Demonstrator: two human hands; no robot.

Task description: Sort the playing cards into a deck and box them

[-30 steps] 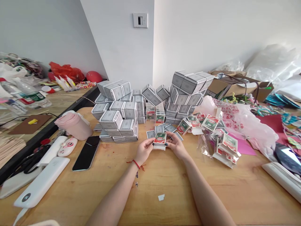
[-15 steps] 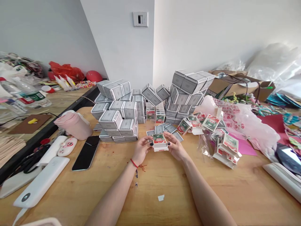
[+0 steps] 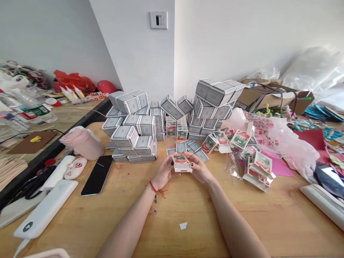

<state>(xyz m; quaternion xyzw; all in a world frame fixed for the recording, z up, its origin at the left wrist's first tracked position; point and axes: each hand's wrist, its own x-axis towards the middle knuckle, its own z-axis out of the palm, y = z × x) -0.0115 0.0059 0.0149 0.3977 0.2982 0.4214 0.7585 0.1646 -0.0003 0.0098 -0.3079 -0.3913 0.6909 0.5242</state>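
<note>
Between both hands is a small red, green and white playing card box point(image 3: 182, 165), held a little above the wooden table point(image 3: 204, 222). My left hand point(image 3: 163, 172) grips its left side, thumb on the near corner. On the right side, my right hand point(image 3: 200, 168) closes on it with thumb and fingers. The near end of the box shows a white face with a red mark; whether its flap is tucked in I cannot tell. Just beyond the hands lie loose grey-backed playing cards point(image 3: 185, 146).
Grey patterned card blocks point(image 3: 134, 138) are stacked behind on the left, more point(image 3: 215, 104) on the right. Open card boxes point(image 3: 259, 166) and clear wrap point(image 3: 233, 166) lie at right. A phone point(image 3: 97, 175), power bank point(image 3: 45, 208) and pink cup point(image 3: 83, 143) stand left.
The card box has tipped so that its near end faces me more and its top shows less. Both hands keep hold of it, with the left fingers shifted slightly beneath.
</note>
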